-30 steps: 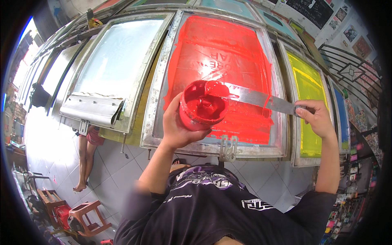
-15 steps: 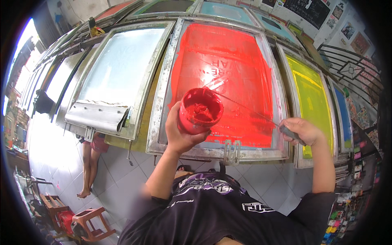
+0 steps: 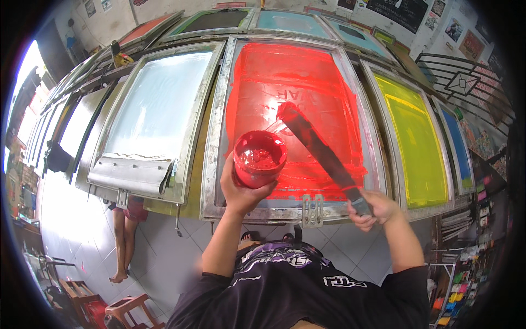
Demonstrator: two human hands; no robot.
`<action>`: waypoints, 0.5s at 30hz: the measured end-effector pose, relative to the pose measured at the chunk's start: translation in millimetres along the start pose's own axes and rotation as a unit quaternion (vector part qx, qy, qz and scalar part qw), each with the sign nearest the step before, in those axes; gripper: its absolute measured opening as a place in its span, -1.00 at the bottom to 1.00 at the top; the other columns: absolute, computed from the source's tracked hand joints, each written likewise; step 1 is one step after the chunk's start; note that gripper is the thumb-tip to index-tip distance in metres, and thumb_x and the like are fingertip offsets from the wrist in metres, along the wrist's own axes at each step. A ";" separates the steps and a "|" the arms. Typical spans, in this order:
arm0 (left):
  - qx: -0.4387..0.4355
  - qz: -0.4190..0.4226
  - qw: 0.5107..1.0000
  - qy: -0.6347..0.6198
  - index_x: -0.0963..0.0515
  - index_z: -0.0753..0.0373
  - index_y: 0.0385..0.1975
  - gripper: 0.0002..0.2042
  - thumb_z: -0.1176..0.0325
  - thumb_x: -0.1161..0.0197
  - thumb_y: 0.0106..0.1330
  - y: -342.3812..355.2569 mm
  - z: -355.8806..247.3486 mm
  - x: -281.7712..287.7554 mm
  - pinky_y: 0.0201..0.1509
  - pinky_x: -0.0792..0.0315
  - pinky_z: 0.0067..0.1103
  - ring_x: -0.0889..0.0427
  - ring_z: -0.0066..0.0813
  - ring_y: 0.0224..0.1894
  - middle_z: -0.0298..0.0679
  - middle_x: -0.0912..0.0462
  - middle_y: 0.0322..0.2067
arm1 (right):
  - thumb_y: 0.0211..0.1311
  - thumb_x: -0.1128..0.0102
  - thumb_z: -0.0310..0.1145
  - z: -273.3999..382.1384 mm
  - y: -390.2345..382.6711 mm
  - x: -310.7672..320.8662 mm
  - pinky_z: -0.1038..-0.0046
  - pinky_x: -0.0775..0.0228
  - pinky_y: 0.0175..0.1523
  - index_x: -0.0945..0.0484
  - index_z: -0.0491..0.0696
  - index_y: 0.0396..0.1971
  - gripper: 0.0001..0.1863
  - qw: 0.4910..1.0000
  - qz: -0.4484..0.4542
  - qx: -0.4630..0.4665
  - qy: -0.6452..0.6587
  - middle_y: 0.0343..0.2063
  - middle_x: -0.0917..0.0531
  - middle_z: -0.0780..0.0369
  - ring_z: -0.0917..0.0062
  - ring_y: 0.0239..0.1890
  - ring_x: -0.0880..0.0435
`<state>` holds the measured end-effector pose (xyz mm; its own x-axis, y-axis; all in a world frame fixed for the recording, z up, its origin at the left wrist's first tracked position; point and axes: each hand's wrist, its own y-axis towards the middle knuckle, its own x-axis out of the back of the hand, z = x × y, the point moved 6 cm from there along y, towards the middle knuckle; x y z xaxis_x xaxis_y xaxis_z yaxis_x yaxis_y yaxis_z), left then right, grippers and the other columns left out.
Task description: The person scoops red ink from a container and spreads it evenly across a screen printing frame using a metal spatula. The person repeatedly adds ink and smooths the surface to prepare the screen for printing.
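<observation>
The left hand (image 3: 244,192) grips a red ink tub (image 3: 258,159), smeared with paint inside. The right hand (image 3: 372,208) is closed round a long flat spatula (image 3: 320,153), its red-coated tip resting on the red screen (image 3: 296,82).

A long worktop (image 3: 164,205) runs across the view, carrying a row of metal-framed printing screens side by side. At the middle lies a screen coated in red ink (image 3: 298,109), hinged at its near edge by a metal clamp (image 3: 312,210). Just left of it sits a pale, whitish screen (image 3: 156,112) with a grey squeegee (image 3: 130,174) resting on its near end. To the right lie a yellow screen (image 3: 419,137) and, beyond it, a blue one (image 3: 453,143). Further screens line the far side, though their surfaces are too bent by the lens to read. Below the worktop is a pale tiled floor (image 3: 164,263).
</observation>
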<state>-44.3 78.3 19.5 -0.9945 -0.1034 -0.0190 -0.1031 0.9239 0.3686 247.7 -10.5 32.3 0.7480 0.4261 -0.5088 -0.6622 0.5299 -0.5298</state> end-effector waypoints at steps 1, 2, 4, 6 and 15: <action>-0.006 0.003 1.000 -0.007 -0.34 0.33 0.08 -0.16 0.33 -0.60 -0.35 1.9 -0.6 -1.7 0.09 -0.43 -0.48 -0.53 -0.40 -0.01 -0.19 -0.52 -0.05 | 0.39 0.40 0.17 -7.8 4.9 -4.3 0.57 0.02 -0.68 -0.34 -0.07 -0.35 -0.44 0.999 0.031 0.009 0.037 -0.73 -0.27 0.34 0.70 -0.78 -0.13; -0.010 0.006 1.000 -0.011 -0.34 0.33 0.08 -0.16 0.33 -0.60 -0.35 3.1 0.0 -2.9 0.09 -0.43 -0.48 -0.53 -0.39 -0.01 -0.19 -0.52 -0.05 | 0.38 0.40 0.18 -16.6 10.7 -7.5 0.57 0.04 -0.68 -0.33 -0.07 -0.33 -0.43 0.995 0.064 0.017 0.075 -0.74 -0.26 0.35 0.70 -0.78 -0.12; -0.011 0.008 1.000 -0.014 -0.34 0.33 0.08 -0.15 0.33 -0.60 -0.35 4.2 -0.8 -3.5 0.09 -0.43 -0.48 -0.54 -0.39 -0.02 -0.19 -0.52 -0.06 | 0.36 0.42 0.22 -33.5 21.4 -15.4 0.58 0.08 -0.69 -0.31 -0.07 -0.30 -0.41 0.980 0.134 0.035 0.143 -0.75 -0.23 0.35 0.70 -0.79 -0.10; -0.004 0.009 1.000 -0.010 -0.34 0.33 0.08 -0.15 0.33 -0.60 -0.35 4.6 1.1 -5.2 0.09 -0.43 -0.48 -0.53 -0.39 -0.01 -0.19 -0.52 -0.06 | 0.37 0.43 0.21 -45.9 27.9 -22.7 0.58 0.07 -0.69 -0.31 -0.06 -0.30 -0.42 0.973 0.147 0.052 0.173 -0.75 -0.23 0.34 0.70 -0.79 -0.10; -0.051 0.023 0.998 -0.003 -0.33 0.35 0.07 -0.17 0.32 -0.59 -0.33 9.6 -4.2 -5.8 0.06 -0.44 -0.47 -0.53 -0.36 -0.02 -0.17 -0.51 -0.06 | 0.41 0.42 0.12 -45.0 10.8 -34.9 0.57 0.00 -0.69 -0.37 -0.07 -0.30 -0.46 0.991 0.007 0.067 0.120 -0.73 -0.31 0.29 0.68 -0.80 -0.16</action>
<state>-39.4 86.2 27.0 -0.9982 -0.0599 -0.0047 -0.0553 0.8853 0.4617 212.5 -52.7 13.8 0.6969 0.2564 -0.6698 -0.6482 0.6246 -0.4354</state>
